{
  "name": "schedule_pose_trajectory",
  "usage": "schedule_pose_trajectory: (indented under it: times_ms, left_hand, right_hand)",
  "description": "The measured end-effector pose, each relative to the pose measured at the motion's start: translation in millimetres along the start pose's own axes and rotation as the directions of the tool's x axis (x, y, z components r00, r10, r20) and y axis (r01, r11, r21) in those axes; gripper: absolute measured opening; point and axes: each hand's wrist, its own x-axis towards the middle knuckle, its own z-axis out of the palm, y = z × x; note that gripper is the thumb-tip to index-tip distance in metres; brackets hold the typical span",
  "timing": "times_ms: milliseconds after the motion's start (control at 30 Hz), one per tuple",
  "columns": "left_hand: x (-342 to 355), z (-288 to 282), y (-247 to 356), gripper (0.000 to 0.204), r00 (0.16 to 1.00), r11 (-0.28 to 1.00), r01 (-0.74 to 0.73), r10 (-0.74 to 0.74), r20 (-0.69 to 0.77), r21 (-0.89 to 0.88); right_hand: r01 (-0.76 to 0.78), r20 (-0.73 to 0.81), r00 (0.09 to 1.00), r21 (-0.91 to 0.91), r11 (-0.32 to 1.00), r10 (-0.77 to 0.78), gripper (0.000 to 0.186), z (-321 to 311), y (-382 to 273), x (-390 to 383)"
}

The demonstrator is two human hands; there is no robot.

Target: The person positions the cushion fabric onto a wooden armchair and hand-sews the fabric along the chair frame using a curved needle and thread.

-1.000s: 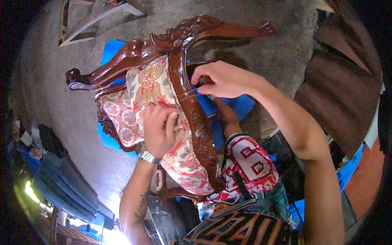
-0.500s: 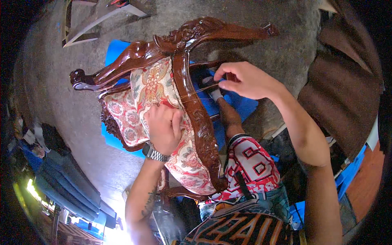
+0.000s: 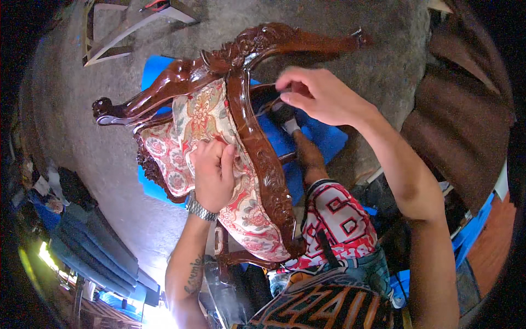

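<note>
A carved, glossy brown wooden armchair (image 3: pixel 262 156) lies tipped over in front of me, with floral upholstery (image 3: pixel 246 219) in cream and red. Against the patterned fabric, my left hand (image 3: pixel 215 171) is closed with its fingers curled; what they hold, if anything, is hidden. My right hand (image 3: pixel 326 98) is raised past the wooden rail, thumb and fingers bent in a pinch, slightly blurred. A thin cord (image 3: pixel 267 108) shows faintly from its fingertips toward the rail and the seat fabric.
Blue sheeting (image 3: pixel 326 143) lies under the chair, and my leg and foot (image 3: pixel 290 125) rest beside the rail. A wooden frame (image 3: pixel 115 44) sits at the far left. Brown material (image 3: pixel 455 126) hangs at right; dark blue fabric (image 3: pixel 87 236) is piled at left.
My right hand has moved slightly up and left, and the cord shows less clearly. My left hand has shifted a little left along the fabric. The chair has tilted slightly.
</note>
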Motion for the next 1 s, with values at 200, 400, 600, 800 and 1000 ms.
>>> schedule_pose_trajectory:
  times_ms: [200, 400, 600, 800, 1000]
  left_hand:
    - [-13, 6, 3, 0.009, 0.974, 0.994, -0.104, 0.106, -0.201, 0.02]
    - [-10, 8, 1, 0.008, 0.959, 0.987, -0.152, 0.159, -0.235, 0.049]
    - [-3, 5, 12, 0.019, 0.98, 0.999, -0.006, 0.012, -0.196, 0.035]
    - [-19, -15, 19, 0.019, 0.981, 0.979, 0.188, -0.182, 0.071, -0.084]
    - [-20, 2, 35, 0.022, 0.931, 0.936, -0.338, 0.316, -0.181, -0.102]
  right_hand:
    - [0.371, -0.532, 0.687, -0.328, 0.869, -0.495, 0.032, 67, -2, -47]
    - [0.4, -0.511, 0.756, -0.134, 0.907, -0.409, 0.031, 158, -7, -37]
    - [0.509, -0.449, 0.665, -0.313, 0.802, -0.597, 0.025, 148, -10, -17]
    - [0.612, -0.452, 0.682, -0.078, 0.787, -0.575, 0.017, 158, -24, -37]
    - [0.423, -0.295, 0.902, 0.451, 0.786, -0.316, 0.021, 110, -49, -114]
